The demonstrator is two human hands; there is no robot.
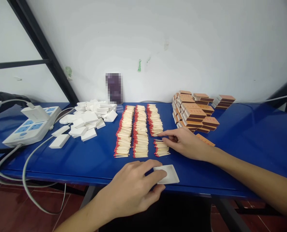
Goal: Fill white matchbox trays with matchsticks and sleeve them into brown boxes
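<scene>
My left hand (138, 187) grips a small white matchbox tray (171, 174) at the table's front edge, thumb beneath and fingers over its rim. No matches show inside it. My right hand (182, 141) is at the rightmost row of red-tipped matches (154, 120). Its index finger touches the near end of that row. The thumb, apart from the index finger, is by a smaller batch of matches (162, 148) lying just nearer, with a narrow gap between. Left of these lie a middle row of matches (140, 132) and a left row of matches (124, 132).
A heap of white matchbox trays (90, 117) lies to the left. Orange matchbox sleeves (194, 112) are stacked at the right. A power strip (32, 127) with loose cables sits far left. A blurred dark rectangle (114, 88) leans on the wall behind the blue table (85, 161).
</scene>
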